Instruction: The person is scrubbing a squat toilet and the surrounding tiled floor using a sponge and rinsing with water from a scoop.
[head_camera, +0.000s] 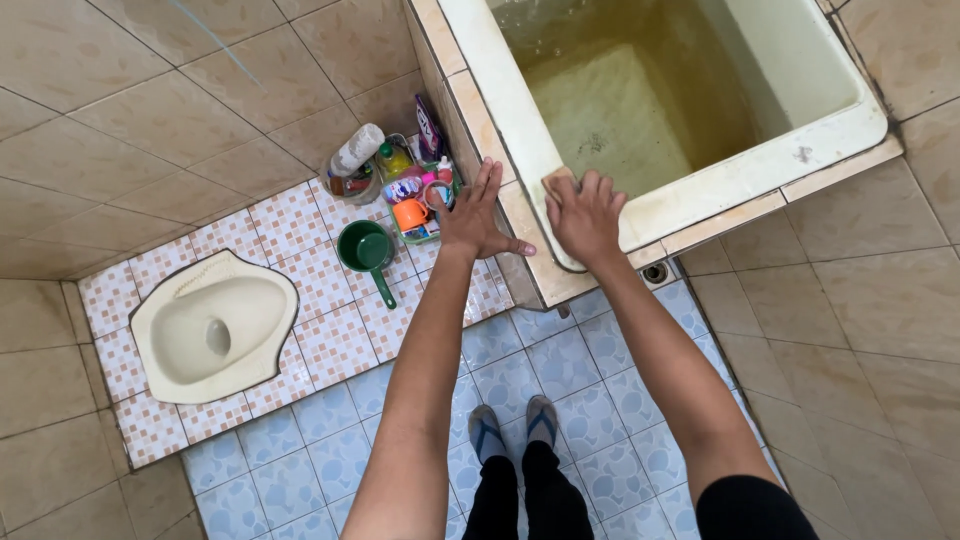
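1. Head view, looking straight down: my right hand (585, 215) lies flat, palm down, on the cream rim of the water tub (520, 110). Under its fingers is a tan scrub sponge (556, 182), with only its far corner showing. The hand is spread over the sponge and presses it to the rim, not curled round it.

2. My left hand (475, 220) is wide open with fingers splayed and holds nothing. It rests against the tiled ledge (470, 110) just beside the tub's outer wall, seemingly as a brace for my weight while I lean forward.

3. The tub is a deep, square plastic basin set in a tiled surround. It holds yellow-brown, murky water with a few bubbles at the far side; its bottom shows dimly through.

4. Left of the ledge, packed into the corner of the floor, is a cluster of toiletries (400, 180): a white bottle lying tilted across a bowl, a green bottle, a purple packet upright against the ledge and an orange cup. They sit close to the tub, within arm's reach.

5. A green water dipper (365, 247) stands on the patterned tiles just in front of that cluster, handle pointing towards me. I cannot tell whether it holds water.

6. Further left, a cream squat toilet (212, 325) is sunk into a raised step.

7. My feet in sandals (512, 425) stand on the blue floor tiles below.
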